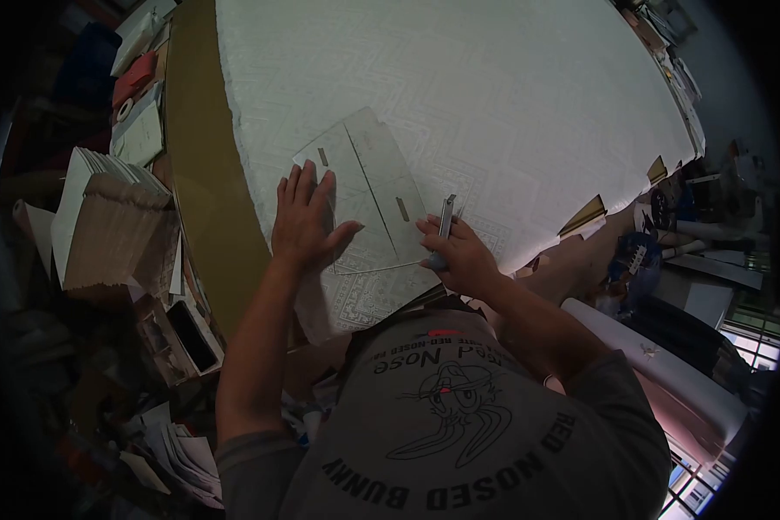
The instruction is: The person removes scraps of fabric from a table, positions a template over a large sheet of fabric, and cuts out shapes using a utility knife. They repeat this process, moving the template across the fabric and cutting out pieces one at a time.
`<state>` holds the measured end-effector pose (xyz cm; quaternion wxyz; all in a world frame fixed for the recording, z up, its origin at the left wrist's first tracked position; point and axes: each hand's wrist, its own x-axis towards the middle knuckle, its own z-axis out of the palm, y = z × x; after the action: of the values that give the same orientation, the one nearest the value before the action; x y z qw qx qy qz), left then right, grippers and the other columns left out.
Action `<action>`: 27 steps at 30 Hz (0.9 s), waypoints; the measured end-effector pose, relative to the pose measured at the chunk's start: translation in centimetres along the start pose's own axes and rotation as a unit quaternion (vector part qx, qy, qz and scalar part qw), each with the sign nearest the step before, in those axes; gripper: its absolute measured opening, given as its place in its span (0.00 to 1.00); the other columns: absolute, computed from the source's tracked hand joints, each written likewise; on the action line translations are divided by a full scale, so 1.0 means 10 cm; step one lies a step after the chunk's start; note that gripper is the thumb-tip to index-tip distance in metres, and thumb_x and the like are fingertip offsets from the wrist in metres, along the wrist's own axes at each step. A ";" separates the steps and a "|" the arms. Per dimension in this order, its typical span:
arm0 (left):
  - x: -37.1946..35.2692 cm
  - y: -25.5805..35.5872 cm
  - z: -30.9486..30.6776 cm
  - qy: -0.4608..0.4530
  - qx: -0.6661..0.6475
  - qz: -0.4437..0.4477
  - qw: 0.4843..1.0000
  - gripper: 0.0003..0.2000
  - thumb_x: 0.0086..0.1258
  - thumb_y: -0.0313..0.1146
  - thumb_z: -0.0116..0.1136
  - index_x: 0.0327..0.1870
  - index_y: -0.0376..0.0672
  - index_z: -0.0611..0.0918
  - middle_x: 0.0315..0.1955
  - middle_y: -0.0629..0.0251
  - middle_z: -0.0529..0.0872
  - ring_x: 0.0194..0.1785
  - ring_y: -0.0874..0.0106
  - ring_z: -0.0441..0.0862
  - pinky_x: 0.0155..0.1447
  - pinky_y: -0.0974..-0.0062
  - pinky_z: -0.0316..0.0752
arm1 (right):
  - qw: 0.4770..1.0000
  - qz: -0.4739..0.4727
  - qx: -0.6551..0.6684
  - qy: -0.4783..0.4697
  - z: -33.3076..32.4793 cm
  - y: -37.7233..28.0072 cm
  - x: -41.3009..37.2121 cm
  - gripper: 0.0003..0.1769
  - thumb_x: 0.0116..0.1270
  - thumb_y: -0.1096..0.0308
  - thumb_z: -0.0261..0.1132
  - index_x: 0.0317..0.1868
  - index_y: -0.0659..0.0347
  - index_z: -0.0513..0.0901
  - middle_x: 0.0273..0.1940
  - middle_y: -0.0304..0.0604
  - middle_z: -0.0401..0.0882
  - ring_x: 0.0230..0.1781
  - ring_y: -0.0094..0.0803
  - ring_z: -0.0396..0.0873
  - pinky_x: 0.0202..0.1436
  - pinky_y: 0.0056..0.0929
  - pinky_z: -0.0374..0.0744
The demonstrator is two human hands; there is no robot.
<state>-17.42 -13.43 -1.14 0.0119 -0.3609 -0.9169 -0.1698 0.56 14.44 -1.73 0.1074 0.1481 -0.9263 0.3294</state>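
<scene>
A large white sheet with an embossed pattern [511, 95] covers the table in front of me. On it lies a flat, see-through template [374, 152] with a long dark line and two small slots. My left hand [305, 217] rests flat on the template's left side, fingers apart and thumb pointing right. At the template's lower right corner, my right hand [466, 258] is wrapped round a utility knife [446, 218], its metal tip pointing away from me. Ornate raised patterning shows on the sheet below the template's near edge.
A tan strip of tabletop [201, 147] runs along the sheet's left edge. Beyond it stand a stack of folded paper [117, 230] and a dark phone-like slab [191, 336]. Large paper rolls [659, 360] lie at the right. Torn openings [583, 215] break the sheet's right edge.
</scene>
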 end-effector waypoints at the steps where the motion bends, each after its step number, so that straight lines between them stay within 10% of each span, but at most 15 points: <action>1: 0.00 0.00 -0.01 -0.002 -0.001 -0.002 1.000 0.48 0.63 0.65 0.71 0.79 0.43 0.72 0.83 0.42 0.60 0.86 0.42 0.52 0.87 0.42 0.45 | 1.000 -0.001 0.000 -0.001 0.00 0.00 0.00 0.27 0.60 0.71 0.81 0.56 0.56 0.76 0.71 0.49 0.82 0.74 0.52 0.77 0.77 0.53 0.74; 27: 0.33 0.25 -0.20 -0.098 0.068 0.007 0.993 0.38 0.67 0.57 0.69 0.72 0.39 0.79 0.77 0.34 0.66 0.82 0.35 0.60 0.84 0.40 0.55 | 0.999 0.024 -0.019 -0.030 0.01 -0.02 0.01 0.25 0.61 0.68 0.80 0.56 0.57 0.78 0.71 0.46 0.81 0.73 0.53 0.76 0.77 0.49 0.75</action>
<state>-18.38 -10.17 1.98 -0.0525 -0.3803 -0.9206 -0.0711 0.58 14.17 -1.67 0.0739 0.1335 -0.9386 0.3096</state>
